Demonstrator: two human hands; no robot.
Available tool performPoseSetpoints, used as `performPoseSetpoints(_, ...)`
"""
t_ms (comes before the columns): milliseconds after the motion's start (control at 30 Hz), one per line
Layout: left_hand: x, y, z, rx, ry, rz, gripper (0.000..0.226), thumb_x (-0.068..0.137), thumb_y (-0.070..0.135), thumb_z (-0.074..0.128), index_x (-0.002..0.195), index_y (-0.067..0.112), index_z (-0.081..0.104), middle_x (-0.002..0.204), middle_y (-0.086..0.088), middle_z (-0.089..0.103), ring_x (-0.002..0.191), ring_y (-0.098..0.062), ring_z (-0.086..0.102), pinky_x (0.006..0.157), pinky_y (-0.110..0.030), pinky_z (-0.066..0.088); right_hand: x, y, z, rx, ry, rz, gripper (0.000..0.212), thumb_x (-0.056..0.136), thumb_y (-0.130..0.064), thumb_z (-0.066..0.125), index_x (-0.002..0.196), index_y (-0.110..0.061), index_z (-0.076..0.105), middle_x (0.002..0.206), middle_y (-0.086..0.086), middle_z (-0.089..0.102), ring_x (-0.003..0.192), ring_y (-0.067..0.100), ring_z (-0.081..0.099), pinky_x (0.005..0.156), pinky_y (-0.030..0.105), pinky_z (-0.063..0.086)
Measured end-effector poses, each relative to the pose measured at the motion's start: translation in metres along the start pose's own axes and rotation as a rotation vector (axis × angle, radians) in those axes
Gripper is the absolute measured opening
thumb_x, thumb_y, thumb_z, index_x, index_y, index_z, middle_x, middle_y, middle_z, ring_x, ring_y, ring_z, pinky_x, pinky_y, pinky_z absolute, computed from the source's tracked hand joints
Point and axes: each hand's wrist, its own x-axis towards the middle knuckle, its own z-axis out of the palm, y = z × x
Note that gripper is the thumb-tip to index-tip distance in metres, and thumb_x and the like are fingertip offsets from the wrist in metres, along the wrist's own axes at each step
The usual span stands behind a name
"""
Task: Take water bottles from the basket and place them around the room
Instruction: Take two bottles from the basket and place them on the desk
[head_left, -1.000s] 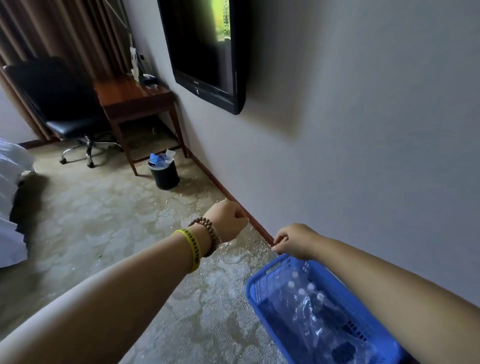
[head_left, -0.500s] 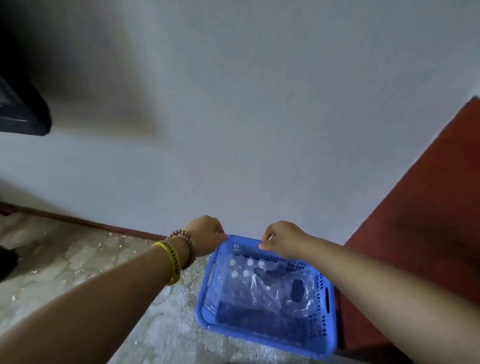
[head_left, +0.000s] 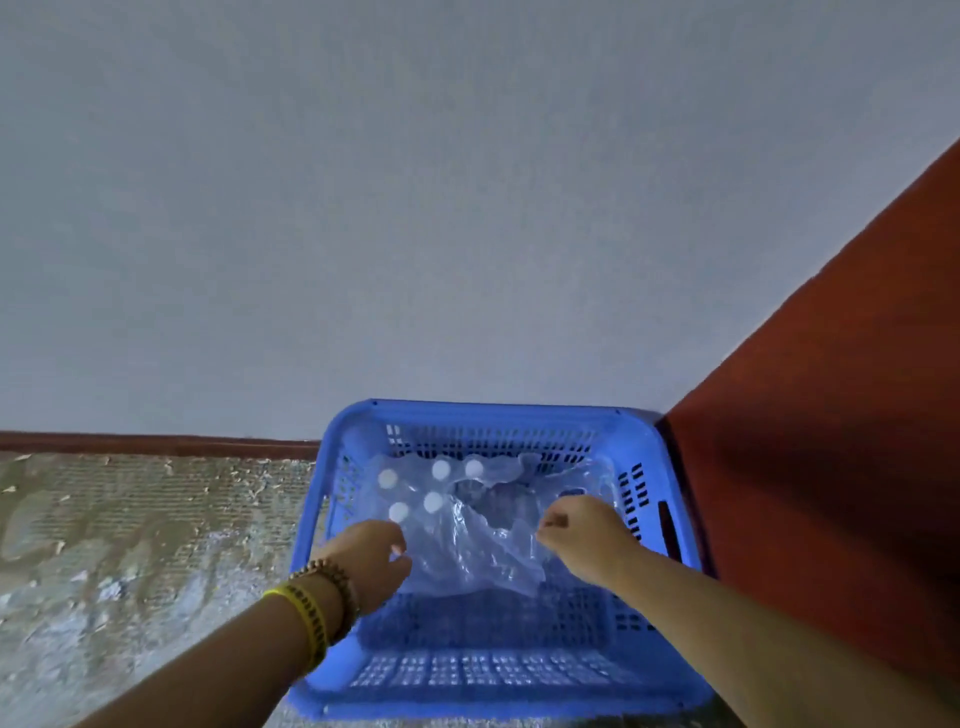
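Note:
A blue plastic basket (head_left: 644, 436) sits on the carpet against the wall. Inside it lies a pack of water bottles (head_left: 434, 501) with white caps, in torn clear plastic wrap (head_left: 483, 556). My left hand (head_left: 366, 558), with a yellow band and bead bracelets on the wrist, reaches into the basket's left side. Its fingers curl down at the wrap's edge beside a white cap, and its grip is hidden. My right hand (head_left: 579, 532) is over the basket's right side, with curled fingers pinching the wrap.
A plain grey wall (head_left: 467, 208) rises right behind the basket, with a brown skirting board (head_left: 156, 444) at its foot. A red-brown panel (head_left: 831, 441) stands tight against the basket's right side. Worn patterned carpet (head_left: 130, 545) stretches to the left.
The view has swung from the room down onto the basket. Both hands have left the basket's far rim and dropped inside onto the wrapped bottles.

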Motion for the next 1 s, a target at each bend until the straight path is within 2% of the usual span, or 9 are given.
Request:
performPoseSetpoints(167,0.093,-0.052,0.119,0.039,-0.011,-0.01,0.031,0.089,0.036,0.049,0.118,0.024,0.056,0.127,-0.001,0.054,0.118,-0.021,0.052,0.093,-0.024,0.042,0.127,0.059,0.092,-0.034,0.139,0.035,0.019,0.088,-0.012,0.048,0.084,-0.011,0.066,0.088,0.008,0.066,0.084,0.026,0.059,0.068,0.029,0.044)
performPoseSetpoints(233,0.119,-0.068,0.145,0.048,0.003,0.032,0.031,0.089,0.036,0.049,0.117,0.024,0.056,0.126,-0.002,0.054,0.117,-0.021,0.052,0.093,-0.023,0.041,0.171,0.074,0.122,-0.029,0.145,0.014,0.025,0.091,-0.013,0.048,0.107,-0.012,0.066,0.111,0.008,0.067,0.102,0.027,0.06,0.08,0.03,0.047)
performPoseSetpoints(300,0.141,-0.078,0.156,0.033,0.047,0.077,0.031,0.09,0.035,0.048,0.118,0.024,0.056,0.125,-0.002,0.054,0.117,-0.021,0.051,0.093,-0.024,0.04,0.202,0.078,0.146,-0.082,0.162,-0.053,0.031,0.09,-0.018,0.05,0.119,-0.02,0.061,0.121,0.004,0.065,0.111,0.026,0.059,0.085,0.03,0.046)
performPoseSetpoints(400,0.159,-0.082,0.158,0.004,0.113,0.109,0.034,0.091,0.036,0.047,0.122,0.023,0.054,0.128,-0.001,0.052,0.119,-0.021,0.05,0.095,-0.026,0.041,0.229,0.067,0.164,-0.124,0.243,-0.144,0.034,0.086,-0.023,0.054,0.119,-0.03,0.056,0.112,0.003,0.066,0.103,0.028,0.062,0.079,0.031,0.048)
performPoseSetpoints(500,0.158,-0.079,0.159,-0.005,0.084,0.12,0.034,0.091,0.036,0.047,0.122,0.024,0.053,0.128,0.001,0.051,0.119,-0.018,0.05,0.097,-0.026,0.041,0.235,0.057,0.164,-0.153,0.35,-0.085,0.037,0.085,-0.018,0.054,0.12,-0.032,0.057,0.109,0.001,0.067,0.098,0.028,0.063,0.068,0.028,0.044)
performPoseSetpoints(600,0.157,-0.078,0.153,-0.003,0.084,0.13,0.033,0.091,0.037,0.046,0.121,0.025,0.054,0.126,0.002,0.052,0.116,-0.017,0.05,0.096,-0.025,0.041,0.238,0.052,0.163,-0.127,0.307,-0.056,0.046,0.085,-0.02,0.059,0.128,-0.03,0.05,0.122,-0.002,0.061,0.109,0.025,0.059,0.077,0.029,0.042)
performPoseSetpoints(767,0.169,-0.074,0.151,-0.022,0.123,0.137,0.034,0.089,0.039,0.048,0.119,0.026,0.055,0.124,0.002,0.052,0.116,-0.016,0.051,0.097,-0.025,0.04,0.256,0.047,0.162,-0.114,0.2,-0.057,0.036,0.09,-0.017,0.056,0.126,-0.015,0.051,0.122,0.009,0.061,0.112,0.027,0.058,0.092,0.032,0.044)
performPoseSetpoints(933,0.16,-0.07,0.173,-0.013,0.107,0.117,0.033,0.088,0.042,0.048,0.117,0.028,0.056,0.123,0.007,0.055,0.115,-0.013,0.052,0.094,-0.022,0.039,0.235,0.057,0.166,-0.221,0.24,-0.052,0.02,0.092,-0.023,0.052,0.111,-0.018,0.055,0.103,0.005,0.065,0.106,0.027,0.061,0.071,0.025,0.036)
performPoseSetpoints(1000,0.16,-0.067,0.167,-0.044,0.134,0.062,0.032,0.087,0.039,0.049,0.115,0.026,0.058,0.119,0.004,0.06,0.11,-0.015,0.056,0.09,-0.024,0.043,0.222,0.055,0.151,-0.313,0.294,-0.089,0.016,0.087,-0.027,0.056,0.1,-0.018,0.054,0.097,0.005,0.066,0.093,0.027,0.063,0.059,0.025,0.035)
